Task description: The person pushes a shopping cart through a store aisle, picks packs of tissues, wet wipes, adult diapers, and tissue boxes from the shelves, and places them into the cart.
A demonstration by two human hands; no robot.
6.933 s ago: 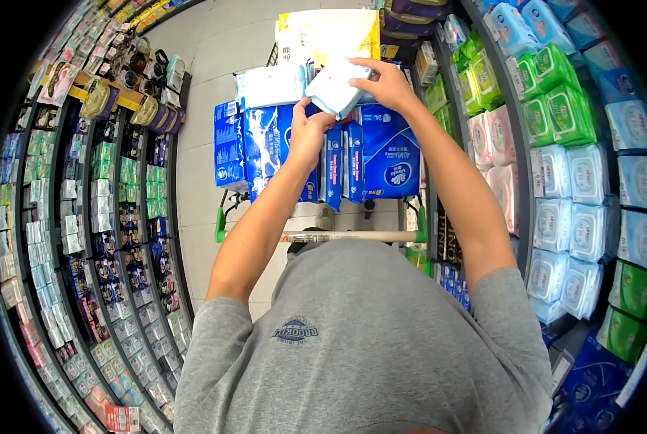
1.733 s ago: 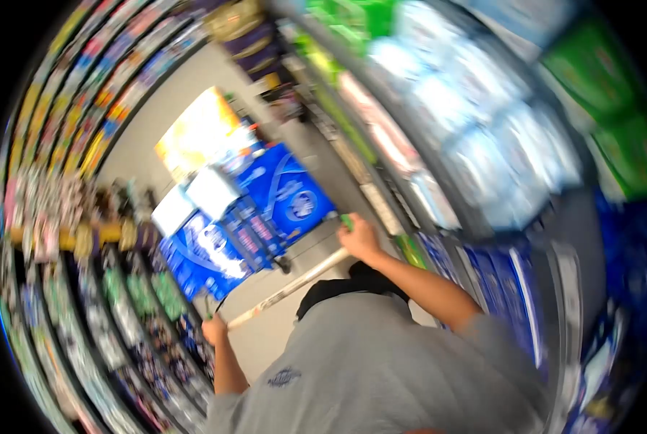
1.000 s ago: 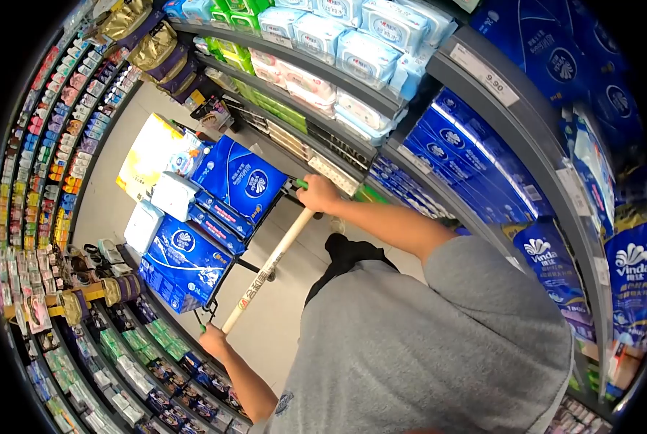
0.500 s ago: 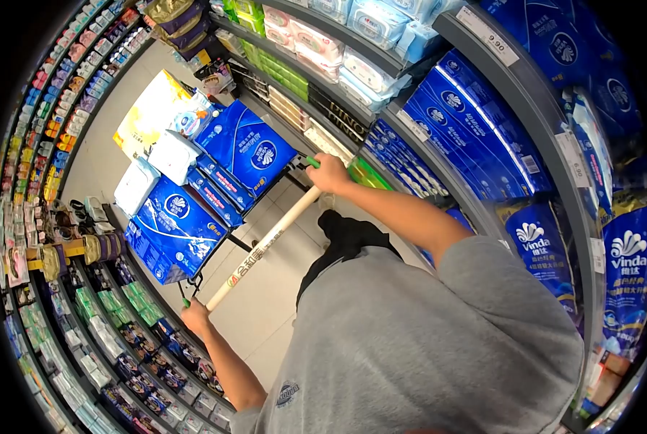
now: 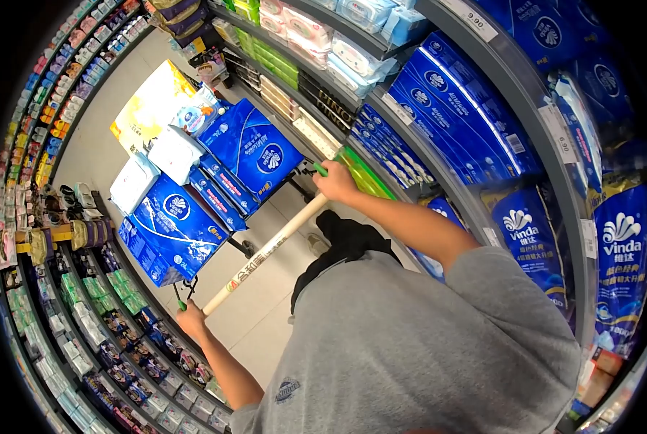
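has the shopping cart just ahead on the tiled floor, already loaded and seemingly at the pushing stage, with the remainder not shown. grips the pale, lettered handle, green at its ends, with the left hand curled closed round one end and the right hand round the other. sees glossy blue packs beyond it, then white packs and a yellow bag, and stocked shelves alongside.

Light is bright and even. The yellow bag burns out to white, glare streaks the blue pack, and a gleam runs down the shelved packs. The handle's lettering is crisp. Fisheye distortion bows the shelves; corners fall black.
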